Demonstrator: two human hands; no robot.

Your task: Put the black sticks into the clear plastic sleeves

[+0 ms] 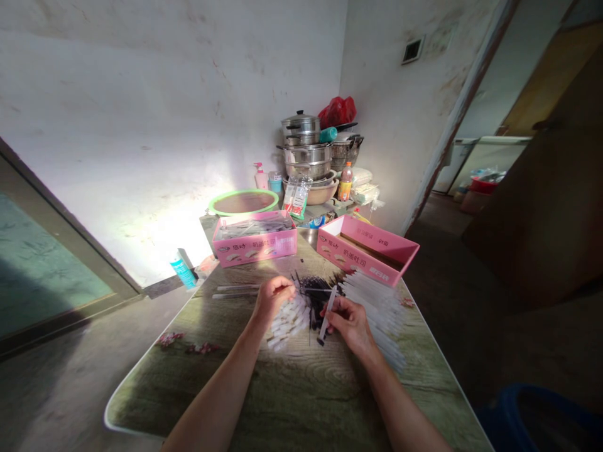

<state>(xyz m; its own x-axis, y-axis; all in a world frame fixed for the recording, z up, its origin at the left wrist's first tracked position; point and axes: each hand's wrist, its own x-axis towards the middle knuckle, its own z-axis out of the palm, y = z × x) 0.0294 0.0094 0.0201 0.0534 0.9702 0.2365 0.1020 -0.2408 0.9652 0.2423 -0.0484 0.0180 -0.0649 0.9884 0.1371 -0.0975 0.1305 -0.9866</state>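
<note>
My right hand (348, 320) is closed around a slim, whitish translucent tube (330, 307) with a dark end at the bottom, held tilted above the table. My left hand (276, 295) pinches a thin greyish rod (313, 289) that points right towards the tube. Beneath and between the hands lie a heap of small white pieces (289, 323) and a pile of thin black parts (320, 292). To the right of my right hand, many long translucent tubes (377, 307) are spread out. Several thin rods (235, 291) lie left of my left hand.
On the wood-patterned table (301, 402), a pink box (257, 248) full of thin pieces stands back left, another pink box (367, 251) back right. Behind are a green-rimmed round tray (276, 202), stacked pots (306, 160) and a bottle (346, 182). A blue tub (509, 414) stands lower right.
</note>
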